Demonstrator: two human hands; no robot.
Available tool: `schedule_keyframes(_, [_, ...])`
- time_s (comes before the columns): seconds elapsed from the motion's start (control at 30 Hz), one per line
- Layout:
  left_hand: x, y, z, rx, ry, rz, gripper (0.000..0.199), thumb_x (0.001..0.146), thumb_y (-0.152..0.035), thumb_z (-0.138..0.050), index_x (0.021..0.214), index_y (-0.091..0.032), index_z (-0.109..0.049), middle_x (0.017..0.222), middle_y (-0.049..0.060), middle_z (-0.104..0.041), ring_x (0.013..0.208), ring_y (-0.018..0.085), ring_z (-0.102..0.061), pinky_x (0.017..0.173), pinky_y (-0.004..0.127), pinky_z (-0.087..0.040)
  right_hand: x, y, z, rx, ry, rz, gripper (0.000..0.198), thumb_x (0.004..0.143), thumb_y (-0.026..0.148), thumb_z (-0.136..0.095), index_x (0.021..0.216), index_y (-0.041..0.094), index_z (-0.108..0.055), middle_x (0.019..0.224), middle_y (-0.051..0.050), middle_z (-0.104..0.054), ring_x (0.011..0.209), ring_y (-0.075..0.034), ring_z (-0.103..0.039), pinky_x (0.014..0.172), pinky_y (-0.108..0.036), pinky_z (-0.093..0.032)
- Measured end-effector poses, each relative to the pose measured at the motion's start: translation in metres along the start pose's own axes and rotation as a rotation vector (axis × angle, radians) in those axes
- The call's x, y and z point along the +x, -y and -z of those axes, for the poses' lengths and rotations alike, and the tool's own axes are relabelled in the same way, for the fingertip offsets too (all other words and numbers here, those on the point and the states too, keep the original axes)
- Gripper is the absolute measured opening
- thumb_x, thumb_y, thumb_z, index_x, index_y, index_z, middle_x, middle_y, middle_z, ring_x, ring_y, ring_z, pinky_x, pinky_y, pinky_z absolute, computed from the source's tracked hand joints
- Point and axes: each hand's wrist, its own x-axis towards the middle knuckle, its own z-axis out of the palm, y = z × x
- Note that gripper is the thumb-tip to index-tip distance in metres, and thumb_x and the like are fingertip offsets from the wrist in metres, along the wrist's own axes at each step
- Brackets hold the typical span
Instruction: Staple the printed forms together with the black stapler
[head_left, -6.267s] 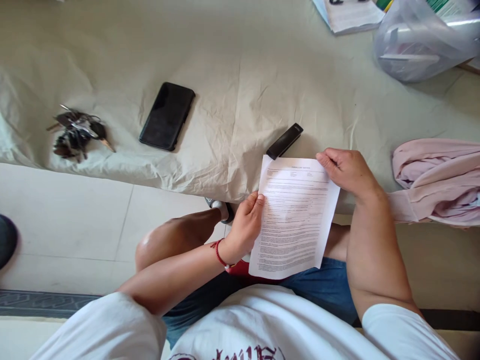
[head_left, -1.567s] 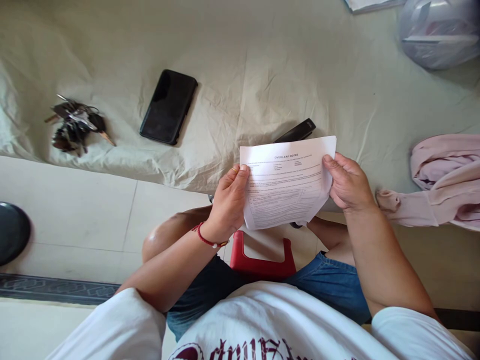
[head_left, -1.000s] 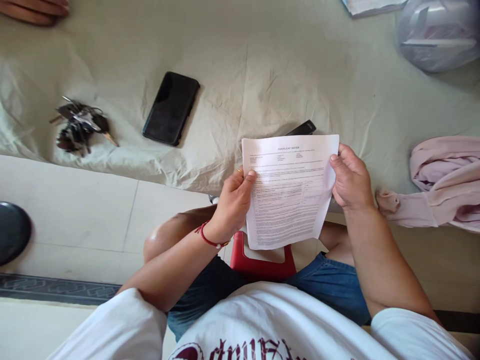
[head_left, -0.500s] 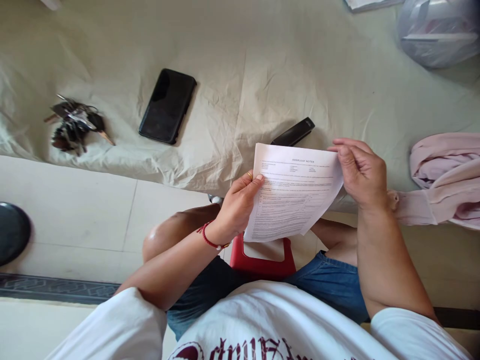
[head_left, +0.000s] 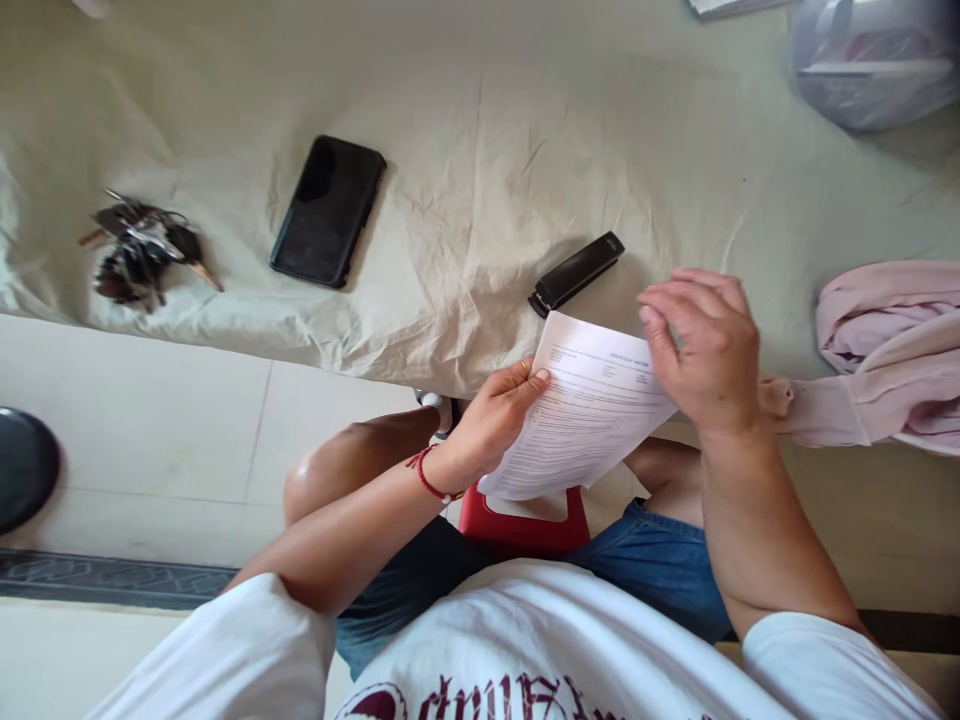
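- Printed paper, covered in fine text, is hanging tilted in the air between the hands, partly hiding a red stool below.
- Left hand is pinching the paper's left edge, its grip closing thumb over fingers.
- Right hand is hovering by the paper's upper right corner, its grip hanging loose with fingers bent; whether it is touching the paper, one cannot tell.
- Black stapler is lying just beyond the paper on a cloth-covered surface.
- Phone and keys are lying farther left.
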Motion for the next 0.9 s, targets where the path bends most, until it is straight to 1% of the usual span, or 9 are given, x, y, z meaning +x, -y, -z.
schedule_keyframes(0.1, [0.002, 0.007, -0.003, 0.043, -0.005, 0.002, 0.038, 0.083, -0.052, -0.092, 0.088, -0.017, -0.078, 0.083, 0.003, -0.074, 0.074, 0.017, -0.061, 0.072, 0.031, -0.048, -0.001, 0.029, -0.008, 0.028, 0.065, 0.074, 0.034, 0.112, 0.031, -0.05, 0.12, 0.026, -0.082, 0.121, -0.01, -0.084, 0.131, -0.036, -0.07, 0.114, -0.058, -0.055])
schedule_keyframes(0.17, [0.004, 0.009, -0.004, 0.075, -0.012, 0.002, 0.039, 0.083, -0.053, -0.092, 0.084, -0.017, -0.076, 0.078, 0.002, -0.07, 0.07, 0.016, -0.057, 0.068, 0.03, -0.044, -0.003, 0.041, -0.015, 0.021, 0.126, 0.111, 0.034, 0.112, 0.028, -0.049, 0.121, 0.023, -0.082, 0.121, -0.012, -0.084, 0.126, -0.035, -0.072, 0.108, -0.054, -0.057])
schedule_keyframes(0.27, [0.006, 0.012, -0.004, 0.1, -0.025, 0.005, 0.039, 0.083, -0.053, -0.09, 0.087, -0.017, -0.075, 0.078, 0.002, -0.069, 0.072, 0.017, -0.058, 0.068, 0.031, -0.043, -0.007, 0.046, -0.021, 0.05, 0.202, 0.117, 0.035, 0.112, 0.024, -0.048, 0.125, 0.022, -0.08, 0.121, -0.011, -0.084, 0.117, -0.031, -0.074, 0.099, -0.047, -0.06])
schedule_keyframes(0.4, [0.007, 0.013, -0.003, 0.054, -0.019, -0.002, 0.037, 0.083, -0.051, -0.09, 0.091, -0.017, -0.076, 0.083, 0.003, -0.072, 0.078, 0.019, -0.062, 0.075, 0.032, -0.047, -0.007, 0.043, -0.021, 0.063, 0.17, 0.088, 0.036, 0.112, 0.024, -0.047, 0.129, 0.019, -0.078, 0.125, -0.012, -0.083, 0.118, -0.03, -0.073, 0.1, -0.044, -0.059])
schedule_keyframes(0.5, [0.006, 0.012, -0.004, 0.026, 0.004, 0.007, 0.036, 0.084, -0.05, -0.089, 0.093, -0.017, -0.076, 0.085, 0.004, -0.074, 0.079, 0.019, -0.064, 0.076, 0.033, -0.048, -0.005, 0.041, -0.02, 0.048, 0.221, 0.062, 0.036, 0.112, 0.027, -0.047, 0.124, 0.02, -0.08, 0.118, -0.011, -0.084, 0.108, -0.03, -0.074, 0.09, -0.043, -0.058])
schedule_keyframes(0.57, [0.005, 0.012, -0.006, 0.017, 0.016, 0.002, 0.036, 0.084, -0.05, -0.089, 0.092, -0.017, -0.077, 0.085, 0.004, -0.074, 0.078, 0.019, -0.063, 0.076, 0.033, -0.048, -0.002, 0.039, -0.019, 0.074, 0.233, 0.008, 0.036, 0.113, 0.032, -0.048, 0.122, 0.022, -0.081, 0.114, -0.01, -0.084, 0.102, -0.029, -0.075, 0.083, -0.041, -0.056])
schedule_keyframes(0.67, [0.005, 0.012, -0.007, 0.022, 0.035, -0.023, 0.036, 0.084, -0.05, -0.09, 0.09, -0.018, -0.076, 0.084, 0.003, -0.073, 0.076, 0.018, -0.062, 0.075, 0.032, -0.048, 0.005, 0.033, -0.017, 0.212, 0.293, -0.092, 0.032, 0.111, 0.041, -0.055, 0.112, 0.024, -0.082, 0.104, -0.006, -0.083, 0.091, -0.024, -0.074, 0.078, -0.037, -0.052])
schedule_keyframes(0.77, [0.005, 0.012, -0.007, 0.069, 0.034, -0.036, 0.037, 0.086, -0.052, -0.089, 0.091, -0.018, -0.076, 0.083, 0.003, -0.073, 0.077, 0.018, -0.062, 0.074, 0.032, -0.048, 0.016, 0.03, -0.018, 0.348, 0.4, -0.183, 0.025, 0.105, 0.037, -0.062, 0.093, 0.024, -0.08, 0.086, -0.002, -0.08, 0.08, -0.021, -0.07, 0.074, -0.035, -0.048])
schedule_keyframes(0.9, [0.004, 0.011, -0.006, 0.132, -0.008, -0.047, 0.038, 0.09, -0.055, -0.085, 0.092, -0.018, -0.074, 0.082, 0.002, -0.071, 0.076, 0.018, -0.061, 0.072, 0.031, -0.046, 0.031, 0.033, -0.021, 0.36, 0.433, -0.234, 0.024, 0.101, 0.03, -0.065, 0.08, 0.023, -0.074, 0.075, 0.0, -0.073, 0.073, -0.019, -0.063, 0.071, -0.034, -0.043])
